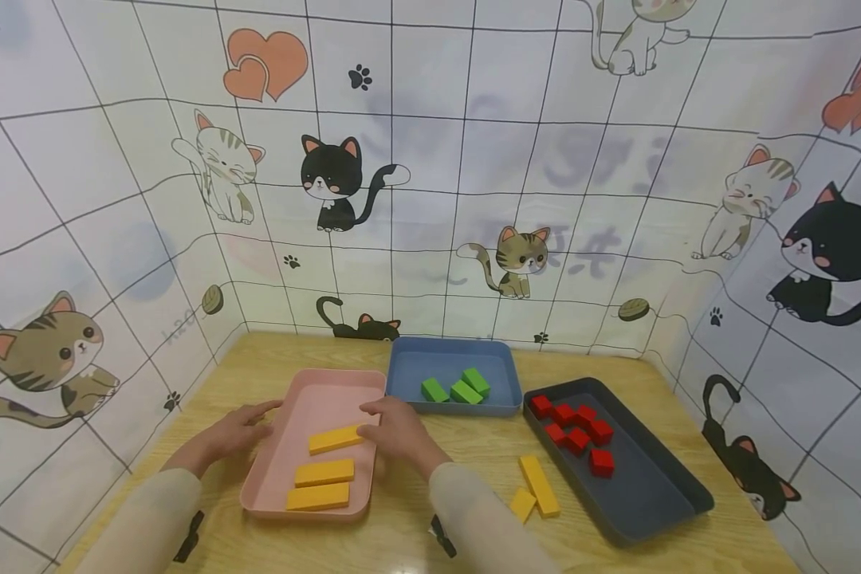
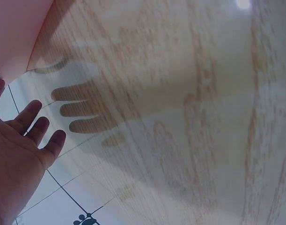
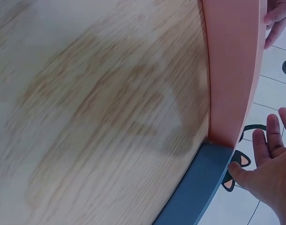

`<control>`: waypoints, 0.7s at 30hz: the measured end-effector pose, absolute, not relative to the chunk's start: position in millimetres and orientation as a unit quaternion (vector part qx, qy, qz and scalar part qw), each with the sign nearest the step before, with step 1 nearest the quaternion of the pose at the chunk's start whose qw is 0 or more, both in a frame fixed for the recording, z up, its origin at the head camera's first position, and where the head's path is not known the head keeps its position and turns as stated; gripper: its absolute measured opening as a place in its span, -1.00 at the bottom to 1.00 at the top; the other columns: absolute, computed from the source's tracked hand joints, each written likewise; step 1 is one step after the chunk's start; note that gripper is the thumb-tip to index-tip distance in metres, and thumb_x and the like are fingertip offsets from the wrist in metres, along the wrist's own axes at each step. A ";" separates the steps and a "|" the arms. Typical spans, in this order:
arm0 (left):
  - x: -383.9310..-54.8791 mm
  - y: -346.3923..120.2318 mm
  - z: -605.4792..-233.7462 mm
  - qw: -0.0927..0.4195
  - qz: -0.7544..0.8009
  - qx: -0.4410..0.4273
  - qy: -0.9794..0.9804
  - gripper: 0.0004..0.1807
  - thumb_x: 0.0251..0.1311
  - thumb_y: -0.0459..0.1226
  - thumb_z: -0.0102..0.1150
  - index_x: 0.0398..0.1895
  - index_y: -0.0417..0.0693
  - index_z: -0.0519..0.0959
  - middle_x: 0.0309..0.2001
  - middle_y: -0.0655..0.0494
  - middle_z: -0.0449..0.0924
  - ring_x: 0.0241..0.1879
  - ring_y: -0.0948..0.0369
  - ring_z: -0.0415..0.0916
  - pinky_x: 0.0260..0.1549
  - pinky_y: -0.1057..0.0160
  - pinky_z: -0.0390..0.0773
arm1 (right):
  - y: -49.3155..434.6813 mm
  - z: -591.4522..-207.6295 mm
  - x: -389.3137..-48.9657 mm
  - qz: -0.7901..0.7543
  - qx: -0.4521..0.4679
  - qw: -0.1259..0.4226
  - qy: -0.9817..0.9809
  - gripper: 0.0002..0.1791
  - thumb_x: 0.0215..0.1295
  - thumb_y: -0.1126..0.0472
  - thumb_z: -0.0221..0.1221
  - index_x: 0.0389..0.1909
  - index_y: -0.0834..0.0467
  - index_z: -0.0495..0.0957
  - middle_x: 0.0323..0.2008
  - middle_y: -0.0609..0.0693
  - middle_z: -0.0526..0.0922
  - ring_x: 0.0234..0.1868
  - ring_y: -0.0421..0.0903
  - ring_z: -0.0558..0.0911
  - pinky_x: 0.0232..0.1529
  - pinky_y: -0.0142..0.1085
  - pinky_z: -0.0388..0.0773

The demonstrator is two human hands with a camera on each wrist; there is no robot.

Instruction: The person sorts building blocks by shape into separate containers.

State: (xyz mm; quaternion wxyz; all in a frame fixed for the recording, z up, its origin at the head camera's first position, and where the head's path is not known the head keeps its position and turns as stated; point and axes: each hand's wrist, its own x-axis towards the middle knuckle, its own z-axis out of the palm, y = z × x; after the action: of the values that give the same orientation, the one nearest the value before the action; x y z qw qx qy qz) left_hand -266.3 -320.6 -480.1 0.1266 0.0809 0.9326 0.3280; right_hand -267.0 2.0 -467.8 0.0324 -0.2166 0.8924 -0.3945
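Observation:
A pink tray (image 1: 273,486) on the left of the table holds three yellow blocks (image 1: 324,472) laid roughly across it. At its left side is my left hand (image 1: 233,434), fingers extended toward the rim; the left wrist view shows the same hand (image 2: 21,154) with spread fingers and nothing in them. Over the tray's right rim reaches my right hand (image 1: 402,430), its fingertips by the right end of the farthest yellow block (image 1: 337,438). In the right wrist view that hand (image 3: 269,173) has its fingers apart; whether it touches the block is hidden.
Behind stands a blue tray (image 1: 395,375) with three green blocks (image 1: 466,392). A dark grey tray (image 1: 653,494) at the right holds several red cubes (image 1: 577,438). Beside it, a long yellow block (image 1: 540,486) and a shorter yellow block (image 1: 522,505) lie on the wooden table (image 1: 466,454).

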 end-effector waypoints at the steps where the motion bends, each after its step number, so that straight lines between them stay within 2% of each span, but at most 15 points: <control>1: -266.4 -320.8 -480.3 0.127 0.329 0.083 0.932 -0.36 0.43 -0.12 0.06 0.49 -0.14 0.21 0.41 -0.47 0.11 0.34 -0.46 0.06 0.16 -0.46 0.19 | 3.7 -467.3 -266.9 -0.396 -0.213 0.035 0.893 -0.57 0.31 0.11 0.28 0.17 0.13 0.62 0.07 -0.02 0.63 0.15 0.03 0.55 0.18 -0.09 0.46; 9: -267.2 -321.2 -480.5 0.129 0.341 0.088 0.927 -0.36 0.43 -0.15 0.06 0.49 -0.15 0.21 0.41 -0.46 0.12 0.34 -0.46 0.06 0.16 -0.45 0.20 | 18.8 -469.8 -267.5 -0.417 -0.196 0.044 0.886 -0.55 0.30 0.09 0.28 0.18 0.12 0.61 0.10 -0.02 0.61 0.21 0.02 0.51 0.23 -0.05 0.43; 16: -268.8 -323.5 -484.8 0.120 0.354 0.115 0.920 -0.39 0.44 -0.23 0.04 0.48 -0.23 0.21 0.40 -0.48 0.14 0.33 -0.48 0.08 0.15 -0.43 0.23 | 34.5 -472.1 -269.9 -0.437 -0.214 0.037 0.873 -0.56 0.33 0.17 0.24 0.19 0.22 0.58 0.11 0.07 0.61 0.19 0.08 0.53 0.21 -0.01 0.43; 21: -267.4 -321.9 -481.9 0.122 0.353 0.113 0.921 -0.39 0.45 -0.20 0.03 0.48 -0.22 0.20 0.40 -0.49 0.12 0.33 -0.49 0.07 0.15 -0.45 0.22 | 44.5 -469.0 -268.9 -0.426 -0.225 0.034 0.875 -0.59 0.33 0.21 0.23 0.17 0.25 0.59 0.10 0.12 0.61 0.18 0.10 0.54 0.21 0.01 0.43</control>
State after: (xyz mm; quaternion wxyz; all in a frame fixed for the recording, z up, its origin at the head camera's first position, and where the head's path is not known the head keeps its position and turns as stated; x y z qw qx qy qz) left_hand -267.4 -321.9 -481.9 0.1218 0.1131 0.9206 0.3533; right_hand -268.9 44.5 -469.0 0.0339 -0.2248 0.8755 -0.4265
